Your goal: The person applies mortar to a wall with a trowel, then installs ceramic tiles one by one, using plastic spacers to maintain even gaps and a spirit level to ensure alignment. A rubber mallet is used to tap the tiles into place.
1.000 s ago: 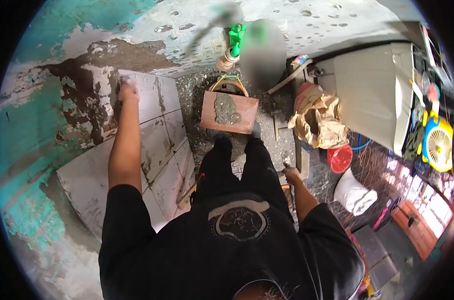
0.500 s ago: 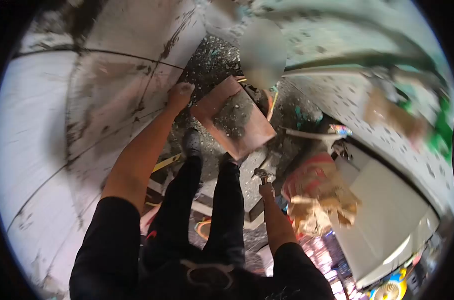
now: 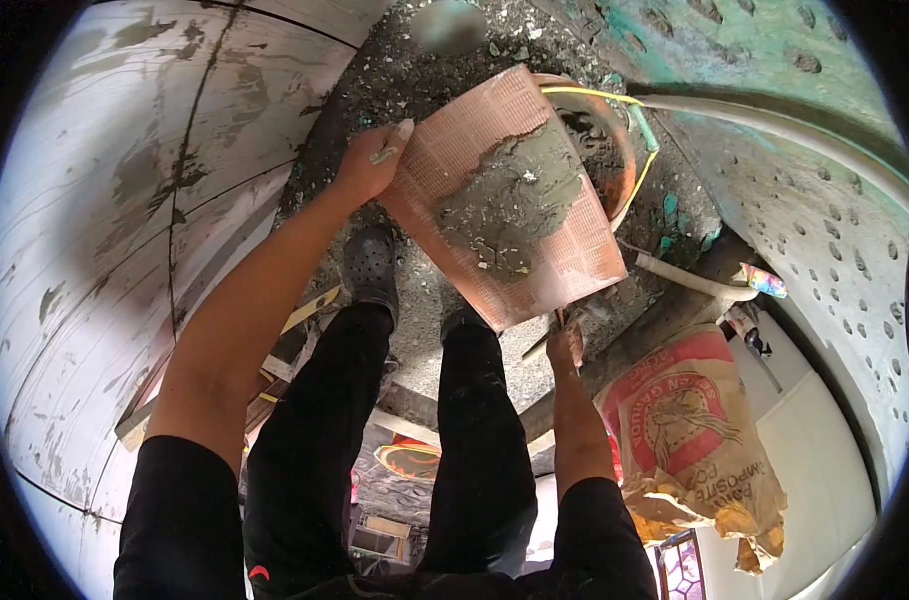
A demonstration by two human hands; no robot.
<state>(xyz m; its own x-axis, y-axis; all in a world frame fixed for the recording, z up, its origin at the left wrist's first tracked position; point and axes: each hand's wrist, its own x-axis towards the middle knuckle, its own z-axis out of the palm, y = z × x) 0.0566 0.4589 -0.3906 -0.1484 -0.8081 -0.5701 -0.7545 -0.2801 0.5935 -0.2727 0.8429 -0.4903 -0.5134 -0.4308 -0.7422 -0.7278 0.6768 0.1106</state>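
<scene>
My left hand (image 3: 375,162) is closed on the left corner of a reddish tile (image 3: 455,135), with grey smears on its fingers. The tile's ribbed back faces up, tilted, and bears a spread of wet grey mortar (image 3: 515,205). Below the tile's lower right corner, my right hand (image 3: 566,347) is closed around the handle of a hammer (image 3: 562,318). Most of the hammer's head is hidden or blurred beside the tile's edge. Just beyond the tile, a round orange-rimmed basin (image 3: 627,150) shows in part.
A torn paper cement bag (image 3: 690,420) stands to the right. A pale pipe (image 3: 695,278) and a yellow cord (image 3: 595,93) lie near the pitted green wall (image 3: 805,150). Large white wall tiles (image 3: 95,270) rise on the left. My dark clog (image 3: 372,265) rests on the rubble floor.
The tile appears larger and nearer, with my left hand now on its corner. My right hand has moved forward with the hammer, up to the tile's lower edge. The view has shifted.
</scene>
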